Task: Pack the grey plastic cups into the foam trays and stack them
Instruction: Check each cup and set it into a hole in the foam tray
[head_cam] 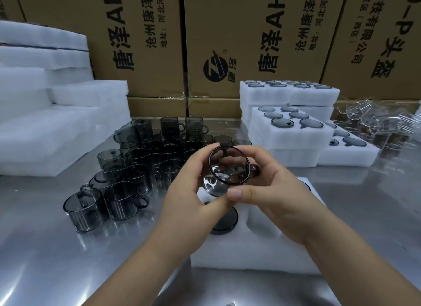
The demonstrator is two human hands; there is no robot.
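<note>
I hold one grey cup [224,169] at the centre of the frame with both hands. My left hand [189,187] curls round its left side and my right hand [273,191] grips it from the right, thumb under the base. The cup's mouth is tilted toward me.

Below it lies the foam tray [262,255] I am filling. One pocket shows a seated cup [224,222], the pocket just right of it looks empty, and my hands hide the rest.

At the right of the frame, filled trays [287,139] stand stacked, so a fair part is done. Much is left, I judge: a crowd of loose cups [136,169] waits left of centre on the surface [45,248], and foam pieces [45,128] are piled at the far left.
</note>
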